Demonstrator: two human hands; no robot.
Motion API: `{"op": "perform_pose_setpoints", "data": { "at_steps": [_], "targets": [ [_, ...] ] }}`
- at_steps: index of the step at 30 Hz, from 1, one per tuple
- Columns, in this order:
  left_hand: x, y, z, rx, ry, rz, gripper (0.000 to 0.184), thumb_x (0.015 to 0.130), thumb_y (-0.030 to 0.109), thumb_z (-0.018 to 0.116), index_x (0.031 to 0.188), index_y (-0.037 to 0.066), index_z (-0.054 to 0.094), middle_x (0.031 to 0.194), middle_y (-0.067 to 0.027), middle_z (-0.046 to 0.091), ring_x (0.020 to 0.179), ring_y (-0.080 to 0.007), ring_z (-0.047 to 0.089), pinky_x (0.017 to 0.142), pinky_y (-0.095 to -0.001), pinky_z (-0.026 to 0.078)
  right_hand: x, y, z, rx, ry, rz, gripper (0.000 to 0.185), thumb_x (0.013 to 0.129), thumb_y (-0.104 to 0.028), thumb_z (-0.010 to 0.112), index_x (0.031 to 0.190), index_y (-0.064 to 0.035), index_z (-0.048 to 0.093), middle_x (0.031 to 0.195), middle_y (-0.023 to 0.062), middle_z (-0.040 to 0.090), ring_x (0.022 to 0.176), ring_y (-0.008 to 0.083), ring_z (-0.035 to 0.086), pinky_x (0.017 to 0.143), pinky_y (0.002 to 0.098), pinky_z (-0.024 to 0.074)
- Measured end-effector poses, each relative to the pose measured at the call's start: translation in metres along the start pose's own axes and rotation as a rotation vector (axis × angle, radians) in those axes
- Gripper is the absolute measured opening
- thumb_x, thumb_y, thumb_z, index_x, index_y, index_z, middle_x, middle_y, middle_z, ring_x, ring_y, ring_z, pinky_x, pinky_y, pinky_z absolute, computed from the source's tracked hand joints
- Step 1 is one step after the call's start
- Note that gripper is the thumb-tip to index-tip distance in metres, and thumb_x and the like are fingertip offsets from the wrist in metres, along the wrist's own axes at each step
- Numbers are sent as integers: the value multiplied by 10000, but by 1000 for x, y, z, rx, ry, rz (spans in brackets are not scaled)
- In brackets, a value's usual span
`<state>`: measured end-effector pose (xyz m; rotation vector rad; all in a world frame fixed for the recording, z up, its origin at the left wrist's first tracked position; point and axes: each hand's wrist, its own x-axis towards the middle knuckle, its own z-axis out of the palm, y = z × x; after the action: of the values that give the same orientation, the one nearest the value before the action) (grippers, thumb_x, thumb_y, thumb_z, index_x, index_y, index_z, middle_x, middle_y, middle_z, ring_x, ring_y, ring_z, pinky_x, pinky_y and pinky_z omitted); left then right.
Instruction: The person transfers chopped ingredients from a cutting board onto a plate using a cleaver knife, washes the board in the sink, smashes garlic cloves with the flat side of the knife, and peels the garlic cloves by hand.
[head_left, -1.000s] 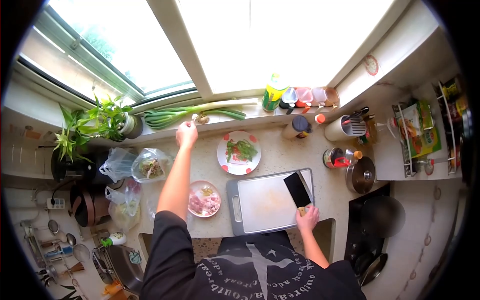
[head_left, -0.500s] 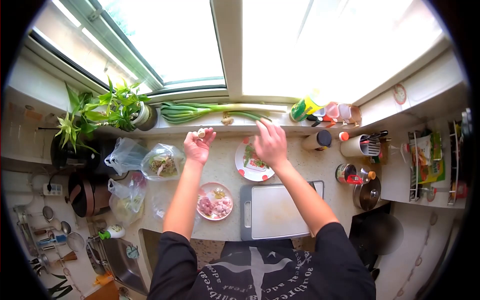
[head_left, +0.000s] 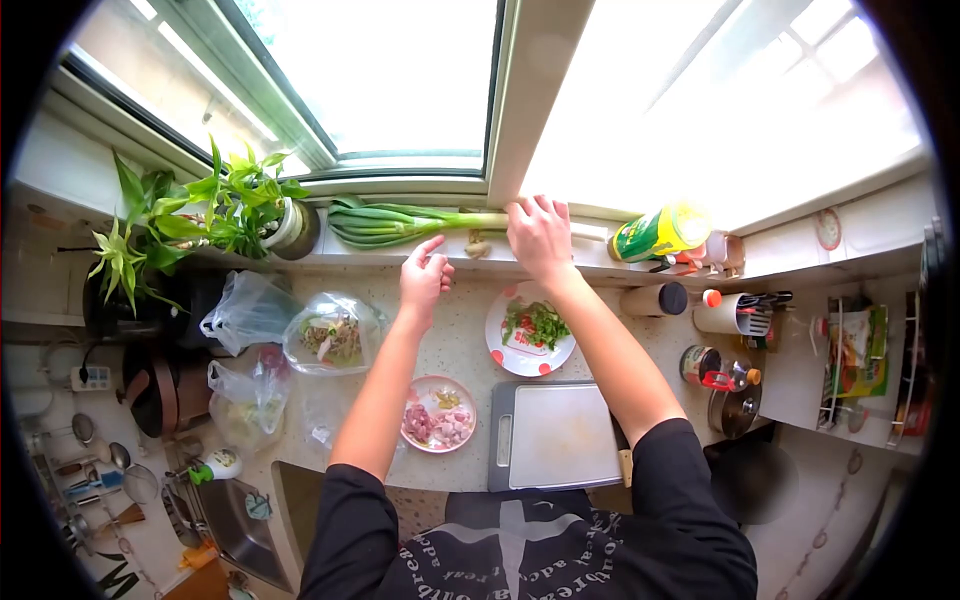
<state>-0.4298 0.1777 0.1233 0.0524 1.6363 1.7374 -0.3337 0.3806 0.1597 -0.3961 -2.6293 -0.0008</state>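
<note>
My left hand [head_left: 427,276] hovers over the counter, just in front of the windowsill. Its fingers are curled, the index finger partly stretched, and what they hold is hidden. On the sill, my right hand [head_left: 541,240] has its fingers bent over the pale stalks of the green scallions [head_left: 400,222]; the fingertips are partly hidden. A small knob of ginger [head_left: 478,244] lies beside the scallions, between my hands. Below my right wrist stands a white plate with red dots [head_left: 503,345], holding chopped greens [head_left: 540,325]. Nearer me, a pink-rimmed plate [head_left: 472,402] holds raw meat pieces [head_left: 437,427].
A cutting board [head_left: 560,435] lies at the counter's front, with a knife handle [head_left: 626,467] at its right edge. Plastic bags [head_left: 250,400] and a bagged bowl [head_left: 335,340] stand left. Jars [head_left: 655,299], a utensil holder [head_left: 722,314] and a yellow-green container [head_left: 660,232] stand right.
My right hand has moved from above the dotted plate up to the scallions. My left hand has turned and its fingers have closed; the small pale piece seen in it earlier is hidden.
</note>
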Motion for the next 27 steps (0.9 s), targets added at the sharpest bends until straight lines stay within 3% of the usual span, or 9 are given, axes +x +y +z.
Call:
{"op": "perform_pose_setpoints", "data": {
  "at_steps": [5,8,14,18,22,27],
  "targets": [
    [9,5,8,65,26,-47,526,955,131,559,1471,63,479,782,-11,619,600,-58,521,536,-218,439,-6,1,5,-111,-179,13,185,739,-153,710,905,-103,646,951,66,643,1038,238,589,904,398,411],
    [11,6,6,-113,16,-98,542,942,124,559,1475,69,475,780,-5,614,604,-55,518,537,-211,432,-7,5,17,-160,-129,-9,200,727,-147,715,910,-105,645,957,66,644,1030,239,589,926,401,403],
    [13,10,5,-40,38,54,567,919,90,513,1483,113,467,779,8,599,605,-60,514,541,-208,426,19,-8,-34,-83,-62,-4,201,734,-117,703,930,-130,666,998,30,655,1017,220,598,940,425,397],
    [18,18,5,-138,38,57,520,919,82,521,1438,105,509,773,10,592,615,-65,511,544,-210,418,34,-12,-57,-72,-26,-21,209,736,-115,715,935,-158,666,977,2,657,1000,207,598,948,428,371],
    [20,28,3,-291,-3,25,430,940,170,528,1351,50,561,763,23,563,645,-86,516,567,-242,420,34,-9,-55,-47,8,4,231,731,-112,717,948,-163,659,969,-1,656,994,202,598,946,422,357],
    [22,19,-4,-488,-5,-106,319,960,273,518,1169,68,643,749,42,546,646,-96,511,565,-261,404,-1,-20,-51,30,81,19,246,707,-92,707,940,-139,644,950,2,642,953,206,585,911,406,352]
  ]
}}
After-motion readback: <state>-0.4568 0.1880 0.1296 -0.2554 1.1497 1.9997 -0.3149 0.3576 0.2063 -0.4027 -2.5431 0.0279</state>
